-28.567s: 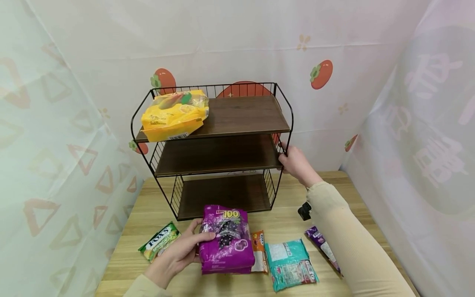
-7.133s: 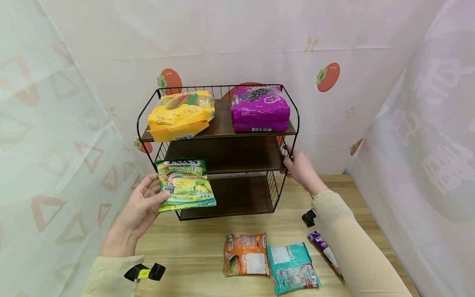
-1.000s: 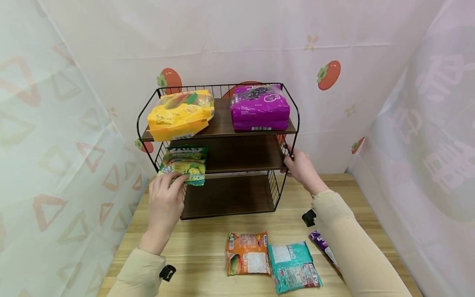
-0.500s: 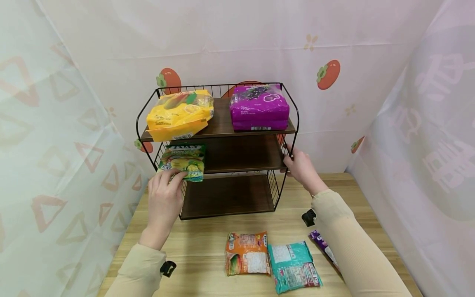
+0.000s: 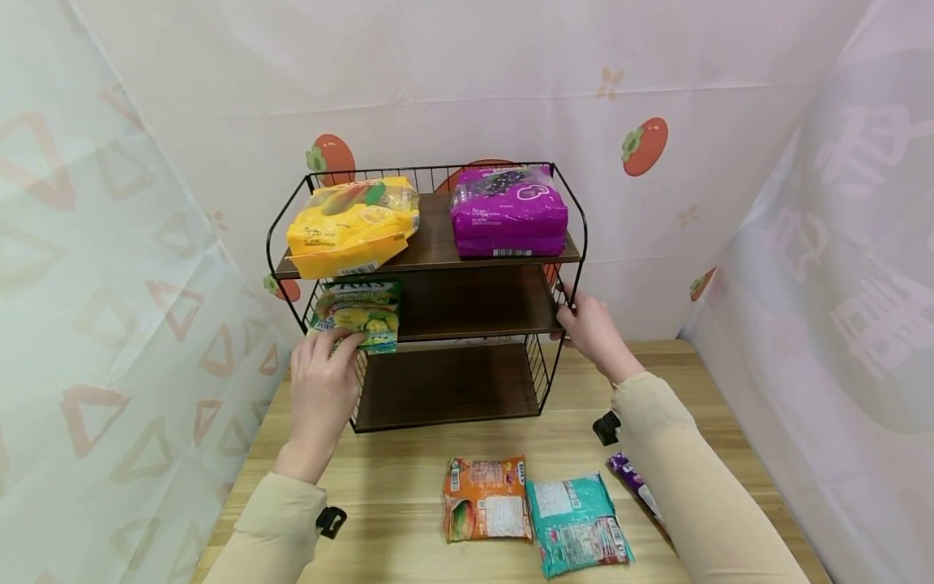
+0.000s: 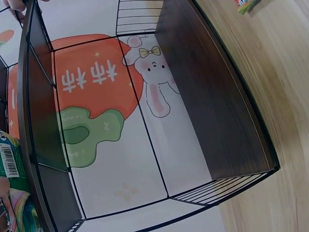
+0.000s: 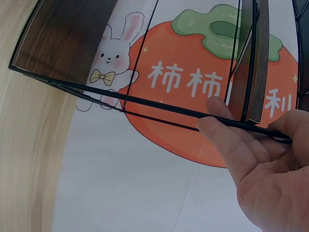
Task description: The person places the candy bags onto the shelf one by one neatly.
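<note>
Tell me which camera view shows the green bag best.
The head view: most of the green bag's face shows there, print included, though the left hand covers part of its lower edge. The left wrist view catches only a slice with a barcode at the picture's left edge; the right wrist view doesn't show it.

6 plastic bags point(image 5: 353, 225), 1 black wire rack point(image 5: 477, 302)
1 yellow bag point(image 5: 353, 223), 2 purple bags point(image 5: 509, 217), 1 green bag point(image 5: 362, 312), 1 orange bag point(image 5: 487, 499), 1 teal bag point(image 5: 578, 523); 3 brown wooden shelves point(image 5: 448, 388); 1 bare left hand point(image 5: 323, 385), 1 right hand point(image 5: 593, 331).
</note>
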Demonstrator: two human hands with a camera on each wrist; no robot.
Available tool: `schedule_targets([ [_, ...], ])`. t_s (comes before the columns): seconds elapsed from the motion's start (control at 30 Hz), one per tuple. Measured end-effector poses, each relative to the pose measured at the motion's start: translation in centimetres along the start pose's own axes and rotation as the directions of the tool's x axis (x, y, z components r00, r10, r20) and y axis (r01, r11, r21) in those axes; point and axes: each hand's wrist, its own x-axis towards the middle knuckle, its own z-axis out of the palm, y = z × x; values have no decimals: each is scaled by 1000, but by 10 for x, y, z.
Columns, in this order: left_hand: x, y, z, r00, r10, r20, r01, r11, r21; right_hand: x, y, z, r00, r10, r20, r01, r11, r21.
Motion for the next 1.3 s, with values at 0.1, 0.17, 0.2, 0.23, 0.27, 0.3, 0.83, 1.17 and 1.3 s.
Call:
schedule_targets([
  [0.1, 0, -2, 1, 1000, -4, 6, 4, 1000, 3, 0, 0, 0, 1000, -1, -1, 1, 1000, 2],
  [0.17, 0, -3, 2, 1000, -8, 1, 8, 1000, 3, 0, 0, 0, 1000, -4, -3, 4, 1000, 3],
  [0.2, 1, -3, 3, 1000, -9, -4, 9, 1000, 1, 0, 0, 0, 1000, -6, -2, 6, 1000, 4],
  [0.23, 1, -3, 4, 1000, -12, -9, 12, 1000, -1, 0, 0, 1, 1000, -9, -2, 9, 1000, 4],
  [0.27, 1, -4, 4, 1000, -13, -8, 13, 1000, 0, 0, 1, 1, 1000, -11, -1, 11, 1000, 4],
  [0.3, 1, -4, 4, 1000, -13, -1, 13, 1000, 3, 1, 1, 1, 1000, -11, -1, 11, 1000, 3],
  [0.83, 4, -8, 11, 1000, -16, 5, 16, 1000, 16, 1, 1, 1, 1000, -10, -11, 10, 1000, 1],
  [1.17, 5, -10, 15, 1000, -5, 2, 5, 999, 34, 0, 1, 1, 1000, -14, -17, 14, 1000, -7],
  [1.3, 6, -11, 17, 1000, 5, 1, -5, 1000, 30, 0, 1, 1, 1000, -15, -15, 15, 1000, -5],
])
